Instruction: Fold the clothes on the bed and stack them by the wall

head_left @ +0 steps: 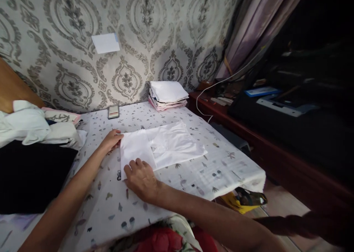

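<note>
A white garment (174, 143) lies on the patterned sheet, with its left part folded over into a smooth flap and its right part slightly wrinkled. At the flap's far left corner, my left hand (112, 139) pinches the edge between thumb and fingers. My right hand (141, 180) has its fingers curled over the near left corner of the same flap, closed on the cloth. The fingertips of my right hand are partly hidden from view.
A stack of folded clothes (168, 95) stands by the wall. Left are a heap of clothes (30, 123) and a black cloth (33, 176). A small framed card (113, 111) lies near the wall. A dark red cabinet (204, 106) with a white cable (197, 102) borders the right side.
</note>
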`<state>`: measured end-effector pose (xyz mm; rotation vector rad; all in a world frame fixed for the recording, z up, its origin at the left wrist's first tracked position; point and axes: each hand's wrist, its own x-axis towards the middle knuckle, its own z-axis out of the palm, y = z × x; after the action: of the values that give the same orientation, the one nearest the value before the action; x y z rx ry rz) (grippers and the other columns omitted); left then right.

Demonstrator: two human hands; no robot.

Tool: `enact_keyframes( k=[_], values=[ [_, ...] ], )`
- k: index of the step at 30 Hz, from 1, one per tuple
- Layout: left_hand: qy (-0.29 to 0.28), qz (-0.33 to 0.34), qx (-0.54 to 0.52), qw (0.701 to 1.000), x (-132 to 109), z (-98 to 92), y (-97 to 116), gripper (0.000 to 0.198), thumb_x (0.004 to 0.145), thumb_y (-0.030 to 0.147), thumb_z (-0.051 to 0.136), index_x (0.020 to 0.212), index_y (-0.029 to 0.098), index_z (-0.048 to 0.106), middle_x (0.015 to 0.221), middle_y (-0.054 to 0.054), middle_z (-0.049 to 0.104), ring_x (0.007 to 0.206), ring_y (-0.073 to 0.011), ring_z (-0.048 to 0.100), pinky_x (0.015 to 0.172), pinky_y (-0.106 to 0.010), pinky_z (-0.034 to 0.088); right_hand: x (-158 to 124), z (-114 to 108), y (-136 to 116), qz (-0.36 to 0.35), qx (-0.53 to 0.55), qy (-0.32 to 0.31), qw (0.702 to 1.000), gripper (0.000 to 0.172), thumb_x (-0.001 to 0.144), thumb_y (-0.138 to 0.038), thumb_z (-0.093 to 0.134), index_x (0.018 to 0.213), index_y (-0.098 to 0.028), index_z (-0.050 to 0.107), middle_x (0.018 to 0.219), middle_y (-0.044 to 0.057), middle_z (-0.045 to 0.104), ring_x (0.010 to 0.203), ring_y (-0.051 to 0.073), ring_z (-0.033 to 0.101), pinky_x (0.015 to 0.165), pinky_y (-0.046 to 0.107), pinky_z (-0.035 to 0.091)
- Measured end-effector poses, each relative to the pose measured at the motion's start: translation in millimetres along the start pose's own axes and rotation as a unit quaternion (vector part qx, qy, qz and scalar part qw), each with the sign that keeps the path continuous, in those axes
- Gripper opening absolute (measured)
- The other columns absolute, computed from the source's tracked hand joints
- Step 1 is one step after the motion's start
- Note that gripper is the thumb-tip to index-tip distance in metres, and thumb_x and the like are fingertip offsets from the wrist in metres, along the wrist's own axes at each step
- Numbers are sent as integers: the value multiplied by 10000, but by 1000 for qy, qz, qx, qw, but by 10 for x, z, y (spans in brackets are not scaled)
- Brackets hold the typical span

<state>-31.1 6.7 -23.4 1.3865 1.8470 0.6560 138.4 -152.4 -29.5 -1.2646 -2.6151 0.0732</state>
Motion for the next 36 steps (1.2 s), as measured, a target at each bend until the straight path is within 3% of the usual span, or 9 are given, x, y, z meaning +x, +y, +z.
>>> enact_keyframes(
  k=[4,8,13,16,19,23,28,32,36],
  values=[
    [-28,-11,-16,999,7,-27,84,234,678,358,699,752,199,544,471,67,446,398,-113,428,410,-213,270,63,-50,27,8,-7,-17,1000,205,922,-62,479,1036,-131,634,980,152,685,943,278,639,684,362,542],
    [-33,17,-37,999,-55,-112,266,265,611,344,707,697,204,499,565,50,533,512,-123,539,449,-199,377,7,-300,172,90,97,-12,991,206,890,-99,504,1041,-156,631,965,103,720,836,232,660,683,323,498],
    [-49,99,-119,987,-61,-63,811,266,573,285,695,786,205,557,582,68,543,511,-118,539,463,-209,431,-273,-524,507,208,336,111,912,135,790,-137,545,895,-204,598,763,-15,646,642,139,565,630,247,419],
    [-120,140,-174,967,-12,188,1252,340,570,224,735,898,196,649,567,78,528,470,-97,505,447,-199,406,-523,-548,752,221,447,204,843,311,756,-144,509,1049,-208,588,654,-73,509,573,112,453,577,220,378],
    [-191,127,-216,949,41,605,1616,259,575,162,778,821,150,696,628,30,614,484,-90,542,462,-206,439,-778,-494,1013,226,481,273,802,561,763,-180,487,1323,-208,520,612,-96,398,547,116,388,559,221,365],
    [-238,99,-221,941,95,1220,1854,140,598,108,793,682,113,681,640,-38,677,550,-130,633,579,-252,554,-1075,-376,1340,270,517,280,762,389,780,-288,505,1110,-196,690,720,-12,590,613,141,532,609,263,445],
    [-267,80,-218,935,137,1726,1941,126,633,96,799,665,101,677,609,-61,689,566,-155,672,650,-284,588,-1323,-414,1572,355,504,237,751,370,779,-336,552,1051,-162,733,676,26,669,674,209,661,679,312,502],
    [-274,78,-209,936,172,1935,2004,77,730,140,743,702,100,682,601,-74,695,559,-153,673,662,-283,585,-1372,-515,1683,383,479,238,753,397,851,-440,514,1035,-161,729,664,30,681,675,229,696,677,320,516],
    [-267,94,-198,939,167,2079,1997,92,803,191,689,778,104,675,610,-72,691,596,-166,687,694,-296,582,-1383,-507,1834,409,461,202,762,345,856,-390,500,1010,-159,704,624,16,668,550,195,651,622,308,511]
  ],
)
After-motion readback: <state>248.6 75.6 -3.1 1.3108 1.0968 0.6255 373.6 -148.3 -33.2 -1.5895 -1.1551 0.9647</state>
